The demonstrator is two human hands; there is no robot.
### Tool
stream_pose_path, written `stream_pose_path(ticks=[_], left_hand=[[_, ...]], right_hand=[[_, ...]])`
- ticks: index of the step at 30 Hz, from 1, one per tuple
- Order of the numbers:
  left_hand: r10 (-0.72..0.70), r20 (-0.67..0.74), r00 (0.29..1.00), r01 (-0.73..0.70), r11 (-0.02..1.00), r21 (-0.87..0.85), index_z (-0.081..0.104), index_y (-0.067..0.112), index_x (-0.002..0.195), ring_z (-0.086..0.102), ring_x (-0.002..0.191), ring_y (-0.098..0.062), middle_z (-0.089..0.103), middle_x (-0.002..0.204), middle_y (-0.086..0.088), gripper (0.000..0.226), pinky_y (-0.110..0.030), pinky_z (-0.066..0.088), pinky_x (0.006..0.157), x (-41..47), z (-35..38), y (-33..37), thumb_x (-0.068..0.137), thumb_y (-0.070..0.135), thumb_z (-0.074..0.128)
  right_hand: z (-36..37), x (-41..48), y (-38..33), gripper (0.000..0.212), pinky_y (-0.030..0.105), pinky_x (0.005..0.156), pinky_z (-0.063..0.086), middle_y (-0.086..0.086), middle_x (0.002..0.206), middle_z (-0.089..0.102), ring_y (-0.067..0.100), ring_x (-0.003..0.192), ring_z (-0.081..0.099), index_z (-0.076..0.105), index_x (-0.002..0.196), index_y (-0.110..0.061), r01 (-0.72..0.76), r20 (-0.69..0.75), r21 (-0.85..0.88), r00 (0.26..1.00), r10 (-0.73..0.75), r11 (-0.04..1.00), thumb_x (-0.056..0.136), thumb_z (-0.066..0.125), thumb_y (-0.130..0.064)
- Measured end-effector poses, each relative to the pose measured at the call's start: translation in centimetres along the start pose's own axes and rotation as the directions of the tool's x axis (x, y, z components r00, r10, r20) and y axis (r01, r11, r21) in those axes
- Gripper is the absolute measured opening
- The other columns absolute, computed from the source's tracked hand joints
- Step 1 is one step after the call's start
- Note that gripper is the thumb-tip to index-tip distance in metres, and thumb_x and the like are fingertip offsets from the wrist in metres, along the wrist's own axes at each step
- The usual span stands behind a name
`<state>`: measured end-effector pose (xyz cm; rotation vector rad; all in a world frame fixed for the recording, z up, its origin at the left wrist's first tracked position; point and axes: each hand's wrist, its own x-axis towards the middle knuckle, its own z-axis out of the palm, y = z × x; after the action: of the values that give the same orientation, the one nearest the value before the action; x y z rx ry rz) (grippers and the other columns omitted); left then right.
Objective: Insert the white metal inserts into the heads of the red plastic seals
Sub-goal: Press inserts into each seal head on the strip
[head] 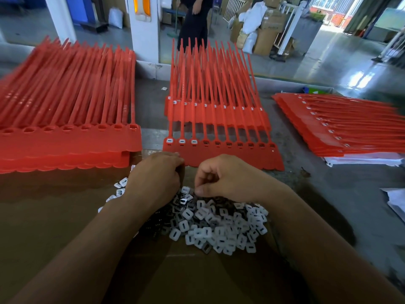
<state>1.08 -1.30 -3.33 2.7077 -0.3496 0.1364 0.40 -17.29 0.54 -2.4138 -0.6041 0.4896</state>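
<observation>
Both hands curled over the far edge of the pile of white inserts (219, 224), and their fingertips were hidden. The left hand (155, 174) showed only its knuckles and back, fingers tucked under; I could not tell whether it held anything. The right hand (225, 176) had its thumb drawn in against bent fingers in a narrow pinch right at the pile's top; whether an insert sat in that pinch was too small to make out. Part of the pile lay in the shadow of the forearms.

The pile rested on brown cardboard (54, 216). Just beyond the pile lay the sheet of red seals (221, 154), its near edge partly covered by the left hand's knuckles. Three heads at its left end carried filled inserts (182, 141); the others showed dark openings. Beyond and left of the pile sat a stack of red seals (65, 145), cut off by the frame edge. Beyond and right of the pile another stack (339, 128) was smeared by blur.

Far beyond the pile stood a person (195, 23), cut off above the waist, and cartons (269, 23) with dark print too blurred to read.
</observation>
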Motion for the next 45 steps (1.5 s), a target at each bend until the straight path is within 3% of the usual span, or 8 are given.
stream_pose_path(ticks=[3,7,12,20,25,37,40,45], left_hand=[[-0.004,0.012,1.000,0.004,1.000,0.002,0.056,0.017,0.125,0.042,0.126,-0.016,0.047,0.139,0.002,0.042,-0.031,0.034,0.103,0.0,0.0,0.0,0.087,0.007,0.043],[-0.002,0.011,1.000,0.002,1.000,0.000,0.057,0.017,0.124,0.043,0.125,-0.016,0.048,0.138,0.002,0.042,-0.030,0.035,0.101,-0.1,-0.1,0.2,0.086,0.006,0.043],[0.003,0.007,1.000,-0.003,1.000,-0.007,0.062,0.014,0.118,0.048,0.120,-0.018,0.053,0.132,0.000,0.039,-0.032,0.039,0.097,-0.2,-0.2,0.1,0.085,0.004,0.043],[0.010,-0.024,1.000,-0.010,1.000,-0.023,0.066,0.012,0.111,0.054,0.111,-0.020,0.059,0.124,-0.002,0.032,-0.031,0.041,0.092,-0.3,-0.2,0.2,0.088,0.007,0.043],[0.002,-0.028,1.000,-0.002,1.000,-0.026,0.066,0.012,0.109,0.055,0.109,-0.020,0.060,0.122,-0.001,0.032,-0.029,0.043,0.088,-0.4,-0.3,0.3,0.087,0.007,0.044],[-0.010,-0.029,1.000,0.009,1.000,-0.017,0.066,0.012,0.107,0.056,0.107,-0.020,0.061,0.120,-0.001,0.031,-0.029,0.044,0.086,-0.5,-0.3,0.3,0.087,0.007,0.043],[-0.009,-0.022,1.000,0.008,1.000,-0.014,0.066,0.012,0.108,0.055,0.108,-0.019,0.060,0.122,-0.001,0.032,-0.029,0.043,0.087,-0.5,-0.3,0.3,0.087,0.007,0.043],[0.000,-0.020,1.000,0.000,1.000,-0.010,0.066,0.013,0.109,0.054,0.108,-0.019,0.059,0.123,-0.001,0.033,-0.030,0.044,0.087,-0.4,-0.3,0.3,0.086,0.006,0.044]], right_hand=[[-0.4,0.0,0.4,0.006,0.012,0.066,0.047,-0.013,0.075,0.063,-0.003,0.070,0.058,0.063,0.084,-0.024,-0.027,-0.083,0.092,0.996,0.035,0.995,0.085,0.065,-0.018],[-1.0,0.3,1.1,0.018,0.012,0.070,0.045,-0.012,0.085,0.065,-0.001,0.081,0.060,0.063,0.082,-0.031,-0.059,-0.197,0.166,0.976,0.092,0.984,0.087,0.062,-0.014],[-1.5,1.6,2.4,0.017,0.010,0.057,0.044,-0.013,0.075,0.064,-0.003,0.065,0.058,0.063,0.079,-0.027,-0.113,-0.264,0.203,0.950,0.165,0.973,0.085,0.064,-0.012],[-2.0,5.9,4.2,0.019,0.014,0.059,0.035,-0.015,0.072,0.055,0.000,0.071,0.051,0.060,0.071,-0.025,-0.165,-0.517,0.147,0.828,0.218,0.975,0.085,0.063,-0.013],[-1.5,7.5,4.9,0.007,0.025,0.075,0.042,-0.003,0.087,0.063,0.010,0.083,0.055,0.070,0.082,-0.017,-0.224,-0.511,0.140,0.818,0.264,0.964,0.085,0.063,-0.015],[-2.0,8.0,5.1,0.015,0.018,0.057,0.037,-0.009,0.074,0.058,0.002,0.070,0.051,0.066,0.072,-0.022,-0.289,-0.426,0.132,0.847,0.318,0.948,0.085,0.062,-0.015],[-1.9,8.2,5.1,0.008,0.023,0.064,0.043,-0.013,0.070,0.055,0.004,0.072,0.052,0.068,0.078,-0.018,-0.290,-0.448,0.116,0.838,0.310,0.950,0.084,0.064,-0.014],[-1.7,8.3,5.4,0.019,0.026,0.073,0.046,-0.017,0.067,0.055,0.006,0.076,0.055,0.065,0.066,-0.026,-0.268,-0.514,0.159,0.799,0.312,0.950,0.078,0.070,-0.012]])
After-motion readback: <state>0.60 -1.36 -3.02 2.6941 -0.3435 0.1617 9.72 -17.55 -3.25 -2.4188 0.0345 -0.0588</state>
